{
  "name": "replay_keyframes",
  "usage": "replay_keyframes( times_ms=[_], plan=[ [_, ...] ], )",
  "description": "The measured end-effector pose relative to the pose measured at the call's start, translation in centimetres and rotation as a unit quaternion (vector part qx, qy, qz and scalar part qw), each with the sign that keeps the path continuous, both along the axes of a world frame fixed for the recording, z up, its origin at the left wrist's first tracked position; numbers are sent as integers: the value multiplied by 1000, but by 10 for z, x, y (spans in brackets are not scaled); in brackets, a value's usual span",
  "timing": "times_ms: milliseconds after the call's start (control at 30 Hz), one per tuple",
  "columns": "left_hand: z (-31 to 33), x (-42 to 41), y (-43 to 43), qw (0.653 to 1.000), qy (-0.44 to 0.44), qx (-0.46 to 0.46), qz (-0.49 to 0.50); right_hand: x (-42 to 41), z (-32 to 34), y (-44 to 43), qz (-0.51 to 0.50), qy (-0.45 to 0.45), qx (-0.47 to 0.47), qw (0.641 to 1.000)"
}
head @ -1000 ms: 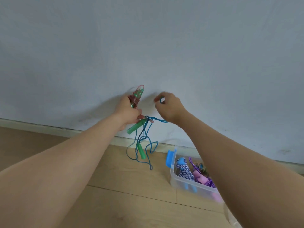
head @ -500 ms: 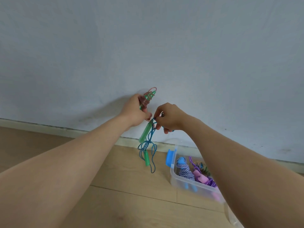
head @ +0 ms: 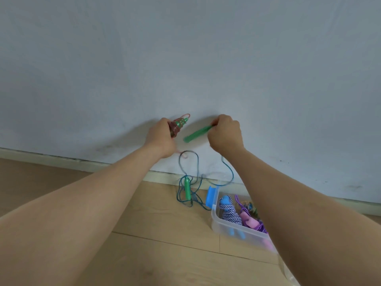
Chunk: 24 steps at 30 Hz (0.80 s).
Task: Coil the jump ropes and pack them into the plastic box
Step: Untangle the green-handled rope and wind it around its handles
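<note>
My left hand [head: 161,139] is closed around a green handle wrapped in pink-brown rope coils [head: 179,125], held up in front of the wall. My right hand [head: 225,134] grips a second green handle [head: 198,134] by its end, tilted down to the left. A thin blue rope [head: 227,170] hangs from my right hand in loose loops down to the floor. Another green handle [head: 187,186] dangles low in those loops. The clear plastic box [head: 231,229] sits on the floor at lower right, partly behind my right forearm.
Inside the box lie a blue-and-white braided rope [head: 229,211] and a purple rope with pink handles [head: 250,220]. A blue latch [head: 212,196] sits on the box's left end. A pale wall with a baseboard [head: 82,164] meets the wooden floor [head: 165,244].
My right hand has taken hold of the loose green handle and lifted it up and to the right. The blue rope has spread into wider loops and the lower handle hangs nearer the floor.
</note>
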<state>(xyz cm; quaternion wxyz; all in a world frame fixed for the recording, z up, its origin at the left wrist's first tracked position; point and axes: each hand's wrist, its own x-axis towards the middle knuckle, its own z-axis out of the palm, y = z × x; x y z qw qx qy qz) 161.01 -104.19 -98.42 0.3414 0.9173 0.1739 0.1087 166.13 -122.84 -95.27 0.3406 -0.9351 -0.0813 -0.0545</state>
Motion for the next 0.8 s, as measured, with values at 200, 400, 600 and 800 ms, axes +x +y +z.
replay_keyframes(
  times_ms=[200,400,600,800],
  plan=[
    [4,-2,2,994,-12,-106,2,0,-4,-4,9,123,-84,989],
    [13,-1,-1,975,-54,-206,-65,-10,-26,7,212,174,-241,931],
    [20,-9,-3,957,-36,-264,-119,-5,-20,15,201,173,-91,960],
    [20,-7,-3,948,-47,-308,-70,-9,-22,18,133,287,24,948]
  ],
)
